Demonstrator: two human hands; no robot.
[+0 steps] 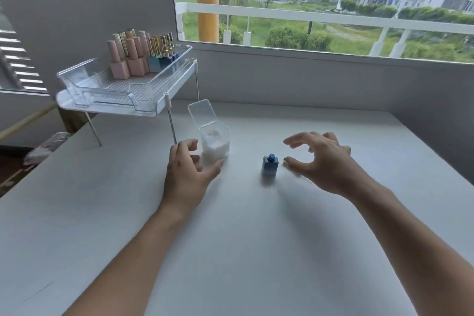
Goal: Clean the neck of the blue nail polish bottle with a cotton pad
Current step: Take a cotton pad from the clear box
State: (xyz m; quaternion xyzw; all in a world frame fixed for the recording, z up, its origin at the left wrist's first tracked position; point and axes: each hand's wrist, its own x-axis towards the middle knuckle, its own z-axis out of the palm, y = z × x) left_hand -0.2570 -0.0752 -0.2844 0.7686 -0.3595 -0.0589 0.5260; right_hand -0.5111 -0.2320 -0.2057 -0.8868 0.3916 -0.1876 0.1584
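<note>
Blue nail polish bottle (pixel 270 165) upright on white table (pixel 256 251), cap off, neck exposed; right hand (pixel 320 161) just beside it, fingers spread, holding nothing; left hand (pixel 188 172) beside clear cotton pad container (pixel 215 145), fingers apart, empty; lid (pixel 202 111) hinged up; pink and blue bottles (pixel 138 59) in clear tray (pixel 102 90) on raised shelf, rear left.

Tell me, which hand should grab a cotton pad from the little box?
Probably the left hand. It is open right beside the open cotton pad box, while the right hand hovers open on the far side of the uncapped blue bottle.
</note>
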